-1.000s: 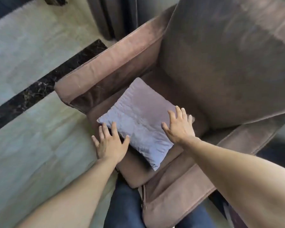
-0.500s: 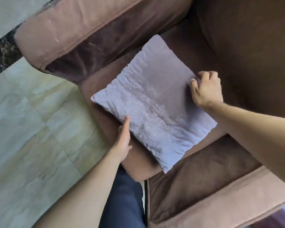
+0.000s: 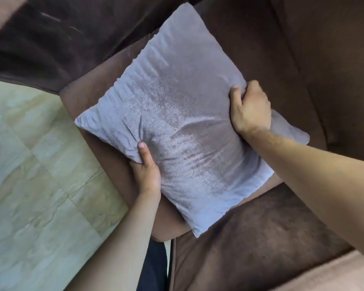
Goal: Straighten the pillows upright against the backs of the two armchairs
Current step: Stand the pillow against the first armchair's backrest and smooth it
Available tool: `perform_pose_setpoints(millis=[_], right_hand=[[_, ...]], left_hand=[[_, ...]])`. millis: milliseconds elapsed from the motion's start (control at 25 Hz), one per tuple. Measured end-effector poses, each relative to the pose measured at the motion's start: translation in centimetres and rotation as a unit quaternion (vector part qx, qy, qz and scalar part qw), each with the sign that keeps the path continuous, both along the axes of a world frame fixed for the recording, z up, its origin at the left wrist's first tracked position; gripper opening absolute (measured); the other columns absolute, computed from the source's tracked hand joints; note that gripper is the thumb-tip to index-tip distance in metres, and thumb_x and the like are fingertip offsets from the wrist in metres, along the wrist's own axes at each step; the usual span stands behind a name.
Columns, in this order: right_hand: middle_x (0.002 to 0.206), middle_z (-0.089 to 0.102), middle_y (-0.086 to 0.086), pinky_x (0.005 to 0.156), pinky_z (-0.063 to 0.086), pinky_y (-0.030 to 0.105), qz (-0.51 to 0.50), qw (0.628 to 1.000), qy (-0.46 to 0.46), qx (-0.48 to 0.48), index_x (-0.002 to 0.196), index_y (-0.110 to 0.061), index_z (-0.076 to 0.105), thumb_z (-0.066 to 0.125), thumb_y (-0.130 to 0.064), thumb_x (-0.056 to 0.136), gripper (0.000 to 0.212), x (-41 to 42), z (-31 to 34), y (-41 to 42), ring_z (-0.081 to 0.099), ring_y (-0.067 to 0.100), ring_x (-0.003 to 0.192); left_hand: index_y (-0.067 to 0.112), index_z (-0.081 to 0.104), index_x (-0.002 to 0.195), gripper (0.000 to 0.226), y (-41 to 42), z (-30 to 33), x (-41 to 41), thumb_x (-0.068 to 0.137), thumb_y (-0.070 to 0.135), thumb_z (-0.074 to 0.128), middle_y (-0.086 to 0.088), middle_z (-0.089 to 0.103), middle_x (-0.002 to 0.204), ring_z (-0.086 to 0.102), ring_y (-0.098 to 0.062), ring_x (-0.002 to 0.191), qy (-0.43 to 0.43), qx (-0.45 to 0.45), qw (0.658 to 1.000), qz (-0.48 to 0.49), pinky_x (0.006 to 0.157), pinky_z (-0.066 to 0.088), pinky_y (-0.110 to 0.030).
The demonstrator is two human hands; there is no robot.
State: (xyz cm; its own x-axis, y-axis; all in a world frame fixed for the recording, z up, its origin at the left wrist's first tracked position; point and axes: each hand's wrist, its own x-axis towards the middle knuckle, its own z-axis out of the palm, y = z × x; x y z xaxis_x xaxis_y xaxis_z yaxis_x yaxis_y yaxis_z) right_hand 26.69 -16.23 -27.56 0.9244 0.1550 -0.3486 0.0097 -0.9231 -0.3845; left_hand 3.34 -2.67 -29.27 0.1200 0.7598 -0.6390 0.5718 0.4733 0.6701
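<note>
A square lilac-grey pillow (image 3: 177, 114) lies over the seat of a brown armchair (image 3: 261, 238), one corner pointing at the chair back. My left hand (image 3: 147, 171) grips its near-left edge, thumb on top and fingers tucked underneath. At the far-right edge my right hand (image 3: 249, 108) is clenched on the fabric, which is creased between the two hands. The chair back (image 3: 324, 59) rises dark brown at the upper right, beyond the pillow.
The left armrest (image 3: 51, 43) crosses the top left and the right armrest (image 3: 334, 274) fills the bottom right. Pale marble floor tiles (image 3: 29, 185) lie left of the chair. My jeans-clad leg (image 3: 153, 267) touches the seat front.
Both hands went from resting flat beside the pillow to closing on its opposite edges. The view has moved much closer over the seat, and the pillow now bunches between the hands.
</note>
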Motion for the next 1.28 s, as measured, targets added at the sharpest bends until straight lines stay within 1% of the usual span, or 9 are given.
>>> perform_pose_setpoints(millis=[80, 240, 440, 600, 760, 920, 960, 1040, 1280], right_hand=[[0.103, 0.061, 0.022, 0.081, 0.043, 0.046, 0.017, 0.999, 0.004, 0.043, 0.094, -0.013, 0.042, 0.037, -0.046, 0.102, 0.034, 0.3, 2.3, -0.2, 0.058, 0.044, 0.098], [0.085, 0.054, 0.007, 0.069, 0.039, 0.038, 0.01, 0.995, 0.014, 0.095, 0.087, -0.015, 0.038, 0.036, -0.046, 0.104, 0.035, 0.6, 10.1, -1.6, 0.054, 0.035, 0.081], [0.093, 0.055, 0.01, 0.078, 0.044, 0.047, 0.005, 0.99, -0.092, 0.11, 0.093, -0.011, 0.047, 0.044, -0.036, 0.103, 0.028, 2.8, 20.5, -4.9, 0.05, 0.031, 0.084], [0.102, 0.057, 0.012, 0.083, 0.04, 0.044, -0.034, 0.973, -0.211, 0.092, 0.104, -0.009, 0.056, 0.054, -0.033, 0.1, 0.024, 4.7, 25.3, -8.4, 0.05, 0.03, 0.093], [0.105, 0.057, 0.012, 0.081, 0.043, 0.046, -0.029, 0.971, -0.235, 0.045, 0.108, -0.009, 0.059, 0.058, -0.027, 0.097, 0.021, 4.1, 23.4, -10.6, 0.053, 0.031, 0.093], [0.112, 0.056, 0.015, 0.084, 0.044, 0.045, -0.074, 0.969, -0.233, 0.018, 0.114, -0.008, 0.06, 0.057, -0.029, 0.096, 0.027, 3.2, 21.6, -12.6, 0.052, 0.033, 0.097], [0.115, 0.056, 0.014, 0.085, 0.042, 0.043, -0.083, 0.968, -0.235, 0.01, 0.117, -0.01, 0.06, 0.056, -0.028, 0.096, 0.028, 3.0, 21.5, -12.8, 0.052, 0.032, 0.099], [0.117, 0.055, 0.012, 0.086, 0.04, 0.042, -0.093, 0.967, -0.235, -0.009, 0.121, -0.012, 0.059, 0.057, -0.029, 0.096, 0.031, 3.0, 21.5, -13.3, 0.051, 0.032, 0.101], [0.11, 0.057, 0.012, 0.085, 0.042, 0.047, -0.14, 0.975, -0.166, -0.051, 0.118, -0.012, 0.059, 0.053, -0.062, 0.092, 0.056, 2.8, 21.2, -18.0, 0.052, 0.035, 0.099]], left_hand=[[0.028, 0.052, 0.149, 0.078, 0.3, 2.3, 0.7, 0.089, 0.077, 0.051, 0.01, 0.057, 0.149, 0.055, -0.012, 0.138, 0.02, -0.034, 0.999, 0.016, 0.12, 0.042, -0.038], [0.026, 0.056, 0.133, 0.046, 0.1, 10.0, 3.2, 0.1, 0.059, 0.052, 0.006, 0.062, 0.12, 0.06, -0.018, 0.111, 0.034, -0.12, 0.989, 0.075, 0.099, 0.046, -0.034], [0.028, 0.064, 0.138, 0.082, -1.5, 11.8, 8.4, 0.074, 0.08, 0.058, 0.005, 0.069, 0.138, 0.063, -0.022, 0.128, -0.067, -0.219, 0.973, 0.032, 0.115, 0.046, -0.044], [0.025, 0.062, 0.132, 0.053, -5.3, 11.2, 15.6, 0.097, 0.062, 0.046, 0.003, 0.069, 0.125, 0.062, -0.02, 0.116, -0.082, -0.257, 0.961, -0.068, 0.104, 0.044, -0.04], [0.021, 0.057, 0.09, 0.022, -7.5, 9.8, 17.3, 0.099, 0.041, 0.05, -0.009, 0.056, 0.099, 0.056, -0.026, 0.097, 0.042, -0.203, 0.959, -0.192, 0.089, 0.045, -0.041], [0.011, 0.066, 0.108, 0.019, -7.6, 14.8, 17.5, 0.093, 0.01, 0.056, -0.004, 0.066, 0.098, 0.067, -0.037, 0.105, 0.045, 0.037, 0.928, -0.367, 0.098, 0.053, -0.045], [0.008, 0.066, 0.112, 0.023, -7.3, 16.5, 18.3, 0.093, 0.005, 0.054, -0.005, 0.066, 0.103, 0.065, -0.035, 0.107, 0.024, 0.133, 0.89, -0.435, 0.1, 0.051, -0.045], [0.004, 0.066, 0.119, 0.032, -7.0, 19.8, 21.2, 0.092, 0.003, 0.047, -0.012, 0.064, 0.116, 0.058, -0.034, 0.114, -0.051, 0.311, 0.762, -0.566, 0.104, 0.046, -0.044], [0.001, 0.065, 0.129, 0.045, -10.2, 22.6, 34.3, 0.088, 0.001, 0.045, -0.019, 0.068, 0.123, 0.064, -0.04, 0.118, -0.175, 0.516, 0.275, -0.792, 0.107, 0.051, -0.052]])
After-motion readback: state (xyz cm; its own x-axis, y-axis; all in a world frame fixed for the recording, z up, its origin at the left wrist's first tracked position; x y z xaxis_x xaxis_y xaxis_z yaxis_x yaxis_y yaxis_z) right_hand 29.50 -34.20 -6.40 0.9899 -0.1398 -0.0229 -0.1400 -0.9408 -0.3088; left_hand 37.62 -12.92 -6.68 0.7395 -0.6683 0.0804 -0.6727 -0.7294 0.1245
